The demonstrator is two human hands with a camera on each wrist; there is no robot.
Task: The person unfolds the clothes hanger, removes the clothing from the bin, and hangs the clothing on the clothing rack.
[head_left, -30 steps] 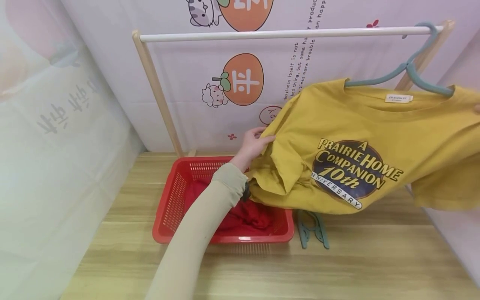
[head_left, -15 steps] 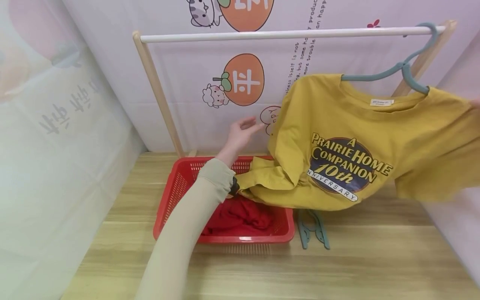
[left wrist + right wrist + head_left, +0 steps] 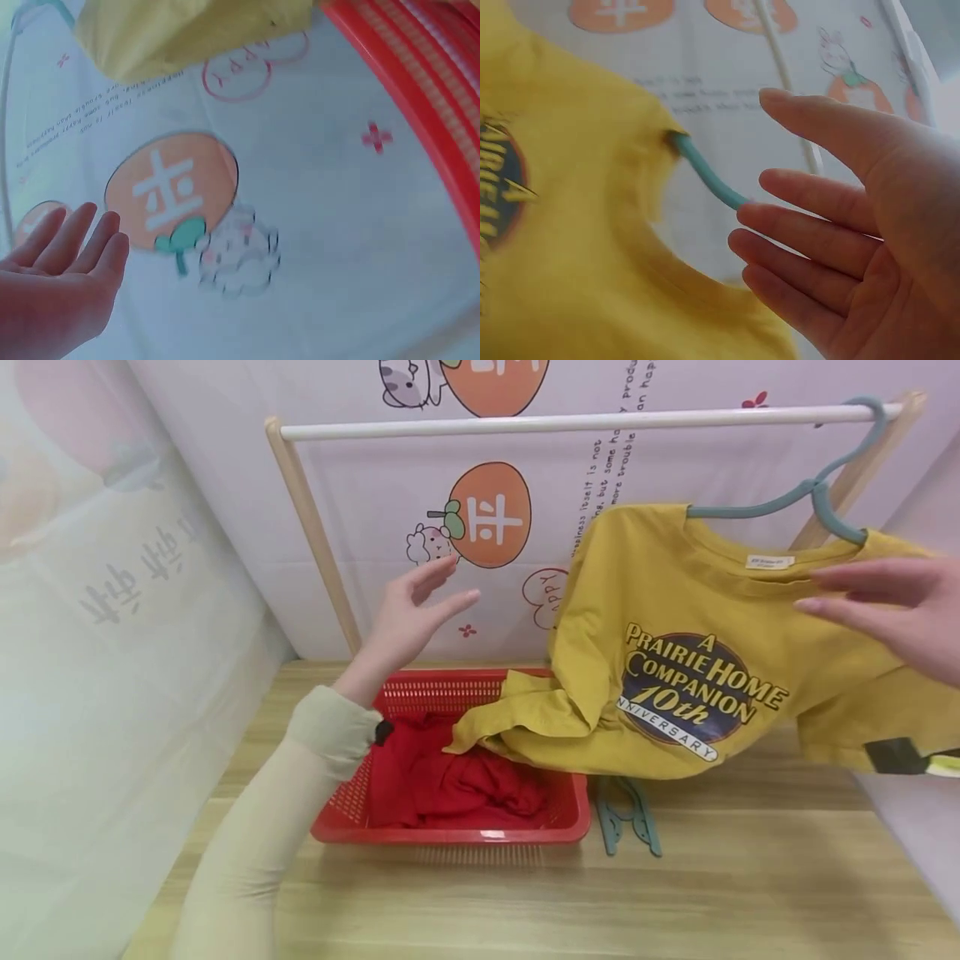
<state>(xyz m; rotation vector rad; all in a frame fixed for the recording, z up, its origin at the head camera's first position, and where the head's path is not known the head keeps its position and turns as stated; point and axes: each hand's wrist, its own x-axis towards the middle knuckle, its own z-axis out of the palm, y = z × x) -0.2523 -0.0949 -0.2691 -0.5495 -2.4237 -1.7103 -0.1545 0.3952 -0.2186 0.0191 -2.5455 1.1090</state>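
Both grips are released: the left hand (image 3: 408, 614), which pinched the yellow shirt (image 3: 675, 610) a second ago, has drawn away leftward; the right hand (image 3: 903, 610) is spread near its shoulder. The shirt hangs at the right end of the rail (image 3: 525, 423), apparently borne by its hanger (image 3: 828, 516) alone, so its placing looks nearly settled. Its lower edge screens the right rear corner of the basket (image 3: 487, 837); contact is unclear.

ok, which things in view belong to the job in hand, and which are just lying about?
Likely in the job:
yellow T-shirt
teal hanger in its neckline
rack bar bearing that hanger
left hand
right hand

Likely just lying about:
folded hanger on the table
red cloth in the red basket
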